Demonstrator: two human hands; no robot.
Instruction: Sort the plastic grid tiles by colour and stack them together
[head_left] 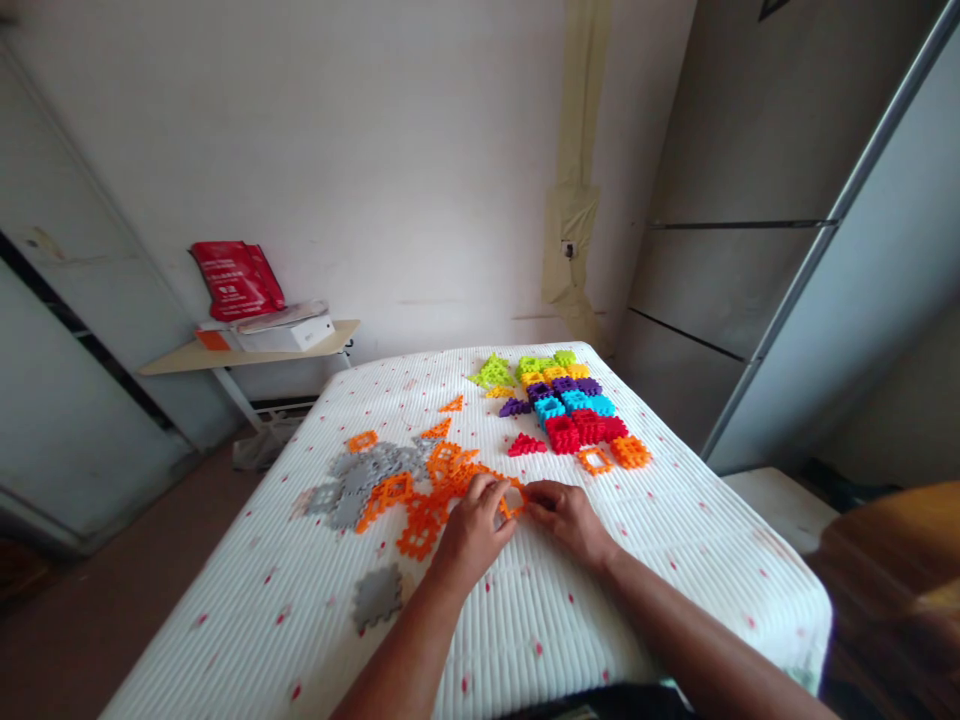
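Observation:
Between my two hands is an orange open-frame building tile (513, 500) with notched edges. My left hand (477, 522) has its fingers closed on the tile's left side. From the right, my right hand (562, 515) pinches the tile's other edge, thumb and fingers together. Just beyond and left of my left hand spreads a loose heap of orange notched tiles (421, 522), partly hidden by that hand. Grey notched tiles (364, 480) lie against the heap's left side. A single grey tile (377, 597) rests nearer me, left of my left forearm.
Colour-sorted stacks stand at the back right: green (536, 367), yellow (555, 376), purple (544, 391), blue (577, 401) and red (585, 428). An orange stack (631, 452) sits beside a square orange frame (595, 461). A white quilted cloth (600, 610) covers the table; a fridge (720, 230) stands right.

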